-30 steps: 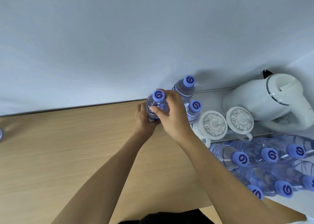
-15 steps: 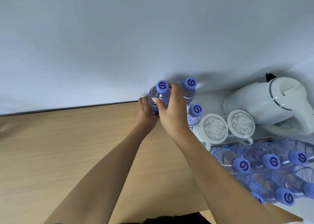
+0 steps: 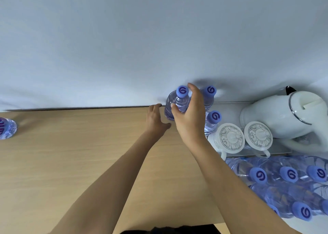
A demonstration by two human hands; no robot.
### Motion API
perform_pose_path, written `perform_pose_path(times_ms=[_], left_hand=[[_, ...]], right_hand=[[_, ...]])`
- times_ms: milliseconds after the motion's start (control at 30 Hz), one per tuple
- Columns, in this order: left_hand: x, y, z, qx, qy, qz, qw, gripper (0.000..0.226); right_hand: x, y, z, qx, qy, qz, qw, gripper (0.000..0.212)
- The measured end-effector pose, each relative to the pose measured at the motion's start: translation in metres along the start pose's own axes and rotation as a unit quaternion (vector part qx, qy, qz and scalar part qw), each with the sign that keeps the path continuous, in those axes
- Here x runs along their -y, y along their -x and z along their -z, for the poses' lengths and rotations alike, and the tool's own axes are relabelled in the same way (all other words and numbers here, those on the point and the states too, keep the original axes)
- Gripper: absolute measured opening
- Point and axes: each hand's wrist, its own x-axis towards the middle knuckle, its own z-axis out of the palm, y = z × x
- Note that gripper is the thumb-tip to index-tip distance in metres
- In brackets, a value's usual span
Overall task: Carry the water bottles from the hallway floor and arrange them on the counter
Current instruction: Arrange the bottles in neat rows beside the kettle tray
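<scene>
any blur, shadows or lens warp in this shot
Head view: the wide lens bows the counter edge; soft shadow on the wall behind the upright bottles; the bottle at the left edge is smeared and cropped; the right hand and kettle look fairly sharp.

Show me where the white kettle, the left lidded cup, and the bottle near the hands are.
white kettle (image 3: pixel 269 120), head view, body.
left lidded cup (image 3: pixel 230 137), head view, lid top.
bottle near the hands (image 3: pixel 182 91), head view, blue cap.

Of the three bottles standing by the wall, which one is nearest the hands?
The leftmost bottle, against the wall: the right hand is open around it, the left hand just beside it.
</scene>
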Motion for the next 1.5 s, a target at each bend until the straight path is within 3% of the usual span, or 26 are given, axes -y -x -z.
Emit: perform_pose_path(times_ms=[200, 667, 1100, 1500], left_hand=[[0.015, 0.031, 0.038, -0.114, 0.105, 0.034, 0.987, 0.053], [0.098, 0.113, 0.194, -0.297, 0.173, 0.093, 0.934, 0.048], [0.215, 0.156, 0.355, -0.325, 0.156, 0.14, 0.922, 0.051], [0.269, 0.137, 0.417, -0.303, 0.167, 0.145, 0.927, 0.056]], right_hand=[[0.027, 0.012, -0.005, 0.003, -0.016, 0.084, 0.996, 0.052], [0.101, 0.091, -0.113, 0.241, -0.023, 0.164, 0.957, 0.052], [0.198, 0.162, -0.278, 0.305, -0.024, 0.156, 0.939, 0.054], [0.238, 0.157, -0.384, 0.36, -0.015, 0.139, 0.922, 0.07]])
